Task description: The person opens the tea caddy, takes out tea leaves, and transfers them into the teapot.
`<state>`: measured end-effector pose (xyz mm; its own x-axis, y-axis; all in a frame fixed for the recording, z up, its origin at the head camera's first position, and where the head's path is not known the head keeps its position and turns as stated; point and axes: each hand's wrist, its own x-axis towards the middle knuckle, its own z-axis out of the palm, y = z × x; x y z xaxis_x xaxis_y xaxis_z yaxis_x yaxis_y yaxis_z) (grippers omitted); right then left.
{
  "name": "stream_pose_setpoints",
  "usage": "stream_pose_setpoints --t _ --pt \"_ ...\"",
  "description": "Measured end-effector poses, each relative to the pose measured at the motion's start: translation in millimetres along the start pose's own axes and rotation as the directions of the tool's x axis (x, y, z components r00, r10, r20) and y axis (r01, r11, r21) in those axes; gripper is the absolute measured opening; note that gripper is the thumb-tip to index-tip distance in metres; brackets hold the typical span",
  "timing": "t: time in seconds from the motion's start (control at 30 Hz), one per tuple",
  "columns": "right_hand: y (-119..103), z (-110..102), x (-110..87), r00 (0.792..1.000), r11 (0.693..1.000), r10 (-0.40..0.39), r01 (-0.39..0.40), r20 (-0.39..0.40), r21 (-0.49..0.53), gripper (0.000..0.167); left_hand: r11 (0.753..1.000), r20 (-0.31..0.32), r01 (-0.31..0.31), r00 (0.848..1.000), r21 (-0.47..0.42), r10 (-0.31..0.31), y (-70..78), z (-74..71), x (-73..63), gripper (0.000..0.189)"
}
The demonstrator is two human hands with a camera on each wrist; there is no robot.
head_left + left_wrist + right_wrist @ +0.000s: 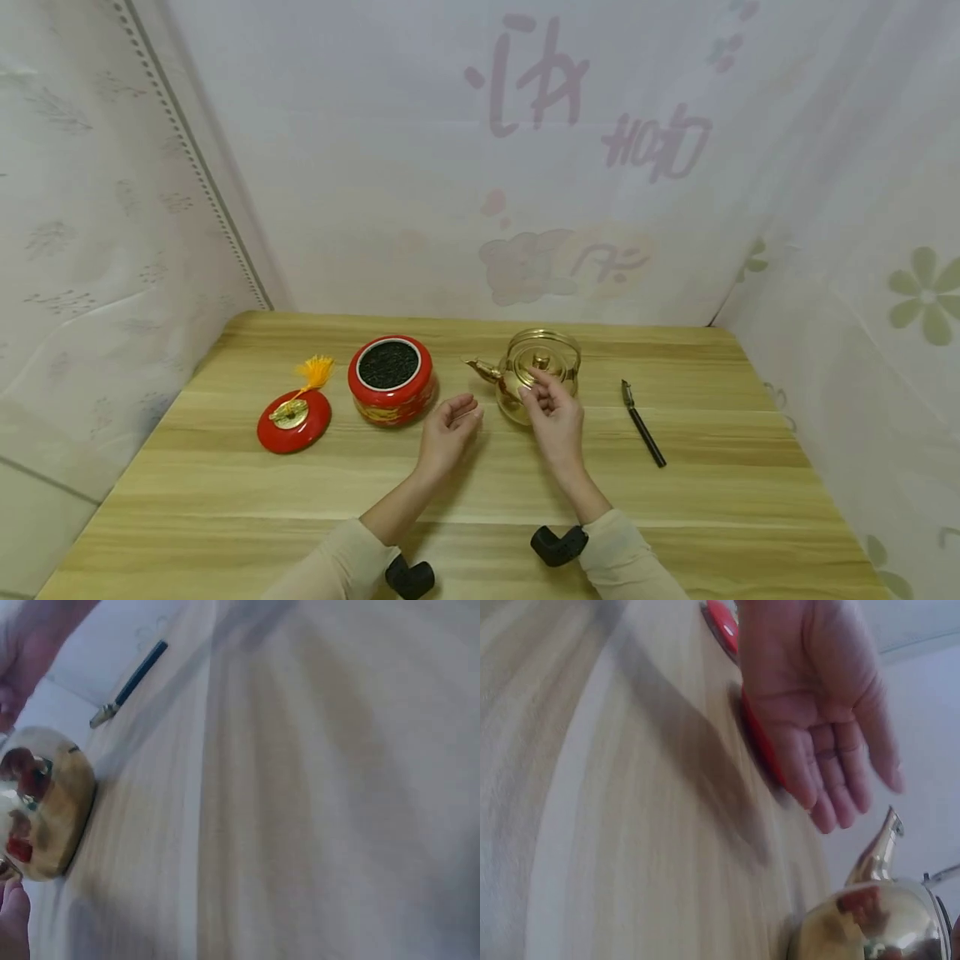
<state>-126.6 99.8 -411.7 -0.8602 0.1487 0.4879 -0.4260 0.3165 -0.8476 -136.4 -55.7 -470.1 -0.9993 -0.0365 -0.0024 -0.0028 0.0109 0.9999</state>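
Note:
A golden teapot [516,407] with a raised hoop handle stands right of centre, its spout toward the left. In the head view my right hand [558,421] hovers in front of it, thumb and index finger apart and the other fingers loosely bent. The index fingertip overlaps the lid [553,367] just below its knob. My left hand [444,437] is held between the teapot and a red jar [390,404]; in the right wrist view its palm [802,697] shows with relaxed fingers and nothing in them. Dark loose tea leaves [388,365] fill the jar.
Left of the jar lies its red lid [311,431], with a gold disc and a yellow tassel [315,371]. A slim black-handled tool [647,437] with a metal tip rests to the teapot's right. Printed cloth [375,208] hangs behind the wooden table [712,533].

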Motion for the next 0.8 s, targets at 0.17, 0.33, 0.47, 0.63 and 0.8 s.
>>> stream_pose_setpoints --t 0.17,0.33,0.47,0.63,0.8 --pt "-2 8 -3.3 0.999 0.999 -0.007 0.005 0.042 0.050 0.025 1.000 0.055 0.001 0.998 -0.002 -0.001 8.9 -16.1 -18.4 0.038" --pt "-4 17 -6.5 0.994 0.996 0.022 -0.031 0.109 0.080 0.027 1.000 0.035 0.025 0.999 -0.008 -0.025 19.0 -40.3 -30.2 0.035" --pt "-6 27 -8.0 0.986 0.995 0.026 -0.041 0.162 0.088 0.030 0.999 -0.023 0.038 0.999 0.000 -0.038 23.5 -64.3 -34.4 0.034" --pt "-10 38 -8.8 0.974 0.989 0.079 -0.103 0.214 0.102 0.032 0.997 -0.106 0.073 0.992 0.027 -0.070 29.1 -95.2 -35.3 0.036" --pt "-6 51 -9.4 0.951 0.971 0.131 -0.180 0.280 0.157 0.038 0.998 -0.223 0.052 0.974 0.037 -0.042 32.4 -125.7 -34.7 0.037"
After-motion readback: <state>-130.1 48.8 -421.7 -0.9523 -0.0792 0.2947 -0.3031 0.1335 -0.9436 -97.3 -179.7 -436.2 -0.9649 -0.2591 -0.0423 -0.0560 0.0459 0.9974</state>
